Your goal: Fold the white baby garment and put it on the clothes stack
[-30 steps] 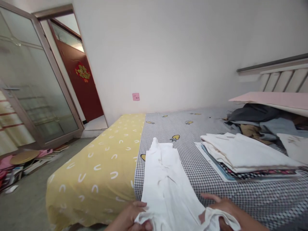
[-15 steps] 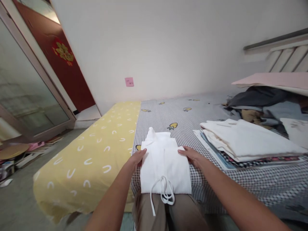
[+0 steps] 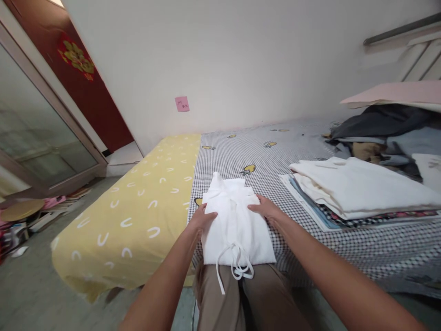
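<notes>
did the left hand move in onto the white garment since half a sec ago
Yes. The left hand has slid rightward from the edge of the folded white garment onto its top, away from the yellow sheet.

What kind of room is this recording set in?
Most likely a home bedroom: a bed with a checked sheet, a stack of folded clothes on it, and a headboard against the wall.
</notes>
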{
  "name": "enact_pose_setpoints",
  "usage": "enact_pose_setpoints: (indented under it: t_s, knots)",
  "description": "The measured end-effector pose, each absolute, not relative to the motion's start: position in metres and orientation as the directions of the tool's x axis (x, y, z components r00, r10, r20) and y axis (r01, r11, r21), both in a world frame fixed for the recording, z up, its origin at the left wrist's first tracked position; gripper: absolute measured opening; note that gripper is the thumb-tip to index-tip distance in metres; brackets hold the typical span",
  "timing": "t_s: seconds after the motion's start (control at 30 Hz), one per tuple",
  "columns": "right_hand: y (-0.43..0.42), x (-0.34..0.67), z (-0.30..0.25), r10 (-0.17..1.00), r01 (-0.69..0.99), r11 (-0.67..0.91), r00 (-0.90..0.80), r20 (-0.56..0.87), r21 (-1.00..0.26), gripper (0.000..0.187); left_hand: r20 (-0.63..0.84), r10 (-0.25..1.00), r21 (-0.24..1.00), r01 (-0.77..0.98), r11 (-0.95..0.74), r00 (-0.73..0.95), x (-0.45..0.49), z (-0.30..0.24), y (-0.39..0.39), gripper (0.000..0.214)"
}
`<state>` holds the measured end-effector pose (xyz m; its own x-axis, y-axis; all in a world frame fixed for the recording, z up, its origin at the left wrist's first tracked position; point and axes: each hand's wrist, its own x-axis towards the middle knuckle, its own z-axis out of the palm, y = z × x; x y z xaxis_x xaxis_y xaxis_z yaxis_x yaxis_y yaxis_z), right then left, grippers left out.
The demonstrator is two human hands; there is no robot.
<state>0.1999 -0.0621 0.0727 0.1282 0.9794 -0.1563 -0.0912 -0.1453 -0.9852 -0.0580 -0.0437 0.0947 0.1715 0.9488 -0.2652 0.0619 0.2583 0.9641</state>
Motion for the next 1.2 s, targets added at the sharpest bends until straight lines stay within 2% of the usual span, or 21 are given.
enact_pose_setpoints:
  t_s: [0.07,0.13,0.17,0.23,0.3,0.33,0.4,0.47,0.5,0.53,0.57,0.63,0.73,0.83,0.93,1.03,1.13,1.2]
  knots:
    - [-0.08,0.202,0.089,0.986,-0.092,-0.139,0.077,-0.146,-0.986,0.046,-0.239,0.941,0.971,0.048,0.235,0.241,-0.06,0.109,-0.061,0.064]
    - [-0.115,0.208,0.11,0.988,-0.01,-0.132,-0.085,-0.13,-0.991,0.041,-0.192,0.897,0.981,0.099,0.166,0.399,-0.072,0.128,-0.093,0.052]
    - [-0.137,0.211,0.121,0.967,0.072,-0.124,-0.215,-0.137,-0.99,0.038,-0.171,0.835,0.981,0.172,0.093,0.523,-0.083,0.137,-0.112,0.045]
    - [-0.185,0.22,0.14,0.848,0.267,-0.079,-0.489,-0.205,-0.961,0.034,-0.242,0.612,0.935,0.348,-0.059,0.753,-0.111,0.152,-0.154,0.038]
    - [-0.23,0.229,0.15,0.757,0.39,-0.013,-0.598,-0.264,-0.921,0.039,-0.332,0.459,0.895,0.429,-0.122,0.824,-0.143,0.158,-0.191,0.047]
    - [-0.249,0.233,0.15,0.754,0.436,0.009,-0.594,-0.28,-0.9,0.041,-0.348,0.464,0.878,0.456,-0.141,0.814,-0.158,0.156,-0.206,0.05]
    - [-0.276,0.237,0.138,0.818,0.524,0.029,-0.501,-0.281,-0.851,0.037,-0.294,0.635,0.811,0.538,-0.229,0.714,-0.178,0.141,-0.226,0.047]
    - [-0.292,0.23,0.115,0.906,0.592,0.029,-0.355,-0.228,-0.806,0.032,-0.079,0.844,0.627,0.685,-0.372,0.531,-0.182,0.114,-0.238,0.037]
    - [-0.296,0.222,0.101,0.946,0.621,0.046,-0.279,-0.165,-0.783,0.034,0.078,0.888,0.493,0.757,-0.429,0.453,-0.177,0.099,-0.242,0.034]
    - [-0.297,0.213,0.087,0.973,0.653,0.08,-0.216,-0.083,-0.753,0.036,0.234,0.881,0.349,0.81,-0.471,0.411,-0.168,0.084,-0.245,0.033]
    - [-0.296,0.203,0.075,0.983,0.686,0.129,-0.182,0.003,-0.716,0.038,0.36,0.836,0.219,0.833,-0.508,0.415,-0.157,0.07,-0.248,0.034]
    - [-0.286,0.184,0.055,0.965,0.741,0.258,-0.228,0.13,-0.62,0.037,0.497,0.698,0.02,0.797,-0.604,0.516,-0.131,0.048,-0.252,0.043]
    - [-0.245,0.17,0.05,0.923,0.769,0.384,-0.309,0.229,-0.511,0.032,0.527,0.517,-0.134,0.666,-0.734,0.675,-0.106,0.038,-0.24,0.046]
    - [-0.181,0.166,0.07,0.91,0.836,0.349,-0.195,0.367,-0.422,0.038,0.556,0.499,-0.179,0.682,-0.709,0.665,-0.096,0.054,-0.198,0.052]
    - [-0.116,0.153,0.085,0.898,0.898,0.31,-0.168,0.408,-0.312,0.041,0.624,0.561,-0.125,0.778,-0.615,0.544,-0.078,0.079,-0.134,0.055]
    - [-0.072,0.135,0.07,0.941,0.92,0.275,-0.197,0.276,-0.279,0.049,0.598,0.593,-0.095,0.783,-0.615,0.539,-0.046,0.085,-0.071,0.056]
    - [-0.054,0.125,0.038,0.971,0.928,0.227,-0.195,0.135,-0.294,0.053,0.483,0.588,-0.084,0.703,-0.706,0.648,-0.022,0.065,-0.033,0.056]
    - [-0.05,0.124,0.022,0.975,0.925,0.219,-0.194,0.11,-0.31,0.055,0.396,0.636,-0.01,0.696,-0.718,0.662,-0.017,0.046,-0.021,0.053]
